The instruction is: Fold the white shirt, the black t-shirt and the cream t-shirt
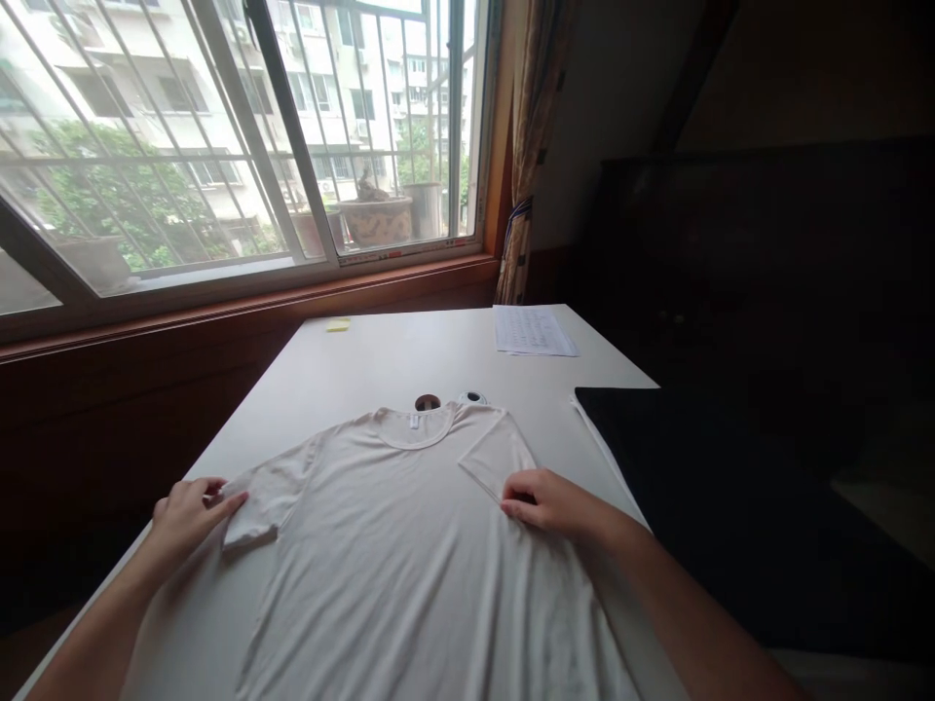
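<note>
A white short-sleeved T-shirt (380, 545) lies spread out on the white table, its round neckline away from me and its lower part running out of view at the bottom. At the outer end of the left sleeve, my left hand (188, 516) has thumb and fingers closed on the fabric edge. My right hand (544, 501) pinches the hem of the other sleeve, which is folded inward over the shirt's body. Soft creases run down the front of the shirt.
The white table (409, 350) carries printed papers (535, 331), a yellow sticky note (338, 325), a roll of tape (473, 398) and a round brown-rimmed item (428, 401) behind the neckline. Dark cloth (701, 487) covers the right side. A barred window stands behind.
</note>
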Motion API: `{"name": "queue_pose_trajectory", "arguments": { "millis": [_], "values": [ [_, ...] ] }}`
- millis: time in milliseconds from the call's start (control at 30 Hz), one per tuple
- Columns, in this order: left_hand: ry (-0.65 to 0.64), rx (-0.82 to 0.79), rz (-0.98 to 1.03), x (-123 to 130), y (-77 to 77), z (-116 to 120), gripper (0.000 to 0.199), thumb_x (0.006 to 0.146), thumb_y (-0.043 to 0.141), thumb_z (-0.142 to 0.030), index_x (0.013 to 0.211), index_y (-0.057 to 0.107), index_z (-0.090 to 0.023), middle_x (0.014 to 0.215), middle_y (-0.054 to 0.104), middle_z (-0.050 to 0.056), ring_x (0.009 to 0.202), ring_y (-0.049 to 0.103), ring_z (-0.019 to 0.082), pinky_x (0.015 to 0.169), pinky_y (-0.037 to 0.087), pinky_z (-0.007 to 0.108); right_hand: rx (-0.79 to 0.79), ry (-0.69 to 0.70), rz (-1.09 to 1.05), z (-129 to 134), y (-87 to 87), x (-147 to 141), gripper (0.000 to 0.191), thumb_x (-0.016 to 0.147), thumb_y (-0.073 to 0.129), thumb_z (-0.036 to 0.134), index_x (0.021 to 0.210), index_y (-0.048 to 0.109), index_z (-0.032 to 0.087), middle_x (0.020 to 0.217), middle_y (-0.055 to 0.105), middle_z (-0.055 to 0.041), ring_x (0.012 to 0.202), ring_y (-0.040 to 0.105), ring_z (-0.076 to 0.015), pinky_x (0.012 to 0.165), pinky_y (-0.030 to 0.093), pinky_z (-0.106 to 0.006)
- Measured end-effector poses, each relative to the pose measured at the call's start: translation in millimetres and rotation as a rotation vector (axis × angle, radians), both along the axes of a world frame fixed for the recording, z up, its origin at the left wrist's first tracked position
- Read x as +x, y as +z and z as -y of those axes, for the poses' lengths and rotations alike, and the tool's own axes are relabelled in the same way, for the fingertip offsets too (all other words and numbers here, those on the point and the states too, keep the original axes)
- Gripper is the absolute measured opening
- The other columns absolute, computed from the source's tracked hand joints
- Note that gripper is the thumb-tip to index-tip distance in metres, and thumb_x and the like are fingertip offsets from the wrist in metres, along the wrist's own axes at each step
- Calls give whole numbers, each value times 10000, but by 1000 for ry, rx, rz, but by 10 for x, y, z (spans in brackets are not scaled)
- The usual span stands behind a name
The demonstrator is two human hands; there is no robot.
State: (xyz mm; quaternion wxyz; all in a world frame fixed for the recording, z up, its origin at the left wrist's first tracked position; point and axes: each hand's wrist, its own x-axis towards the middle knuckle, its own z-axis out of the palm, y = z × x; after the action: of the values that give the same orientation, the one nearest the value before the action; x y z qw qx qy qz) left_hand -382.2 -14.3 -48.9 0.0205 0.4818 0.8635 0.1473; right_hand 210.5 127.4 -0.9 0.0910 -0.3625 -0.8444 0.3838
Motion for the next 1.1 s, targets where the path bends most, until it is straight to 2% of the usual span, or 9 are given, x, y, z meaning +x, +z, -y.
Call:
{"name": "queue_pose_trajectory", "arguments": {
  "millis": [100,200,300,467,667,800,900,1000,1100],
  "values": [
    [-4,33,61,73,104,-102,587,633,552,-715,859,655,-184,971,668,167,1082,610,421,1014,421,551,20,-4,24,-12,-26,-20,206,906,610,337,811,705,180,748,660,-12,708,575,-163,640,376,-262],
    [-54,97,185,150,138,-119,494,634,587,-659,828,603,-205,931,645,112,925,640,349,893,494,478,20,9,70,-31,-47,-29,233,916,592,349,792,688,177,727,636,-13,690,561,-164,622,363,-267],
    [-90,220,379,248,120,-58,486,696,649,-612,953,559,-210,878,614,40,804,633,264,747,523,384,62,29,101,-16,-35,-64,223,923,590,336,790,673,178,738,638,-19,693,565,-166,630,372,-273],
    [-45,499,613,412,203,37,718,680,788,-560,1260,515,-238,984,592,15,866,640,227,736,547,340,264,90,110,156,128,-342,165,949,597,258,828,681,185,853,680,-46,780,609,-181,702,421,-286],
    [-51,655,608,577,341,3,742,697,793,-546,1322,548,-231,981,583,12,832,625,201,714,549,317,528,382,-75,413,216,-1234,136,973,609,251,1032,724,209,1016,695,-70,970,619,-217,881,491,-328],
    [-102,696,521,619,251,-26,633,803,722,-507,1350,553,-238,1014,602,29,845,632,199,726,550,314,622,574,-178,485,26,-1991,332,955,647,293,1255,676,154,1252,683,-117,1111,615,-247,1018,489,-361],
    [-126,696,410,633,200,-20,580,857,677,-490,1364,548,-239,1026,608,33,814,634,189,729,551,314,699,626,-231,513,-157,-2481,420,988,611,391,1328,636,146,1384,628,-152,1213,592,-268,1078,469,-400],
    [-125,682,279,665,237,8,547,902,637,-470,1385,529,-238,1040,611,34,795,631,181,739,552,314,729,680,-280,529,-321,-2811,432,1002,582,432,1305,643,132,1378,641,-162,1262,585,-269,1127,436,-397],
    [-109,700,219,714,326,36,540,922,616,-466,1396,518,-226,1058,618,44,777,634,180,721,560,314,705,739,-307,535,-442,-2941,389,1005,571,413,1262,659,135,1374,653,-157,1302,576,-263,1164,402,-388]
  ]
}}
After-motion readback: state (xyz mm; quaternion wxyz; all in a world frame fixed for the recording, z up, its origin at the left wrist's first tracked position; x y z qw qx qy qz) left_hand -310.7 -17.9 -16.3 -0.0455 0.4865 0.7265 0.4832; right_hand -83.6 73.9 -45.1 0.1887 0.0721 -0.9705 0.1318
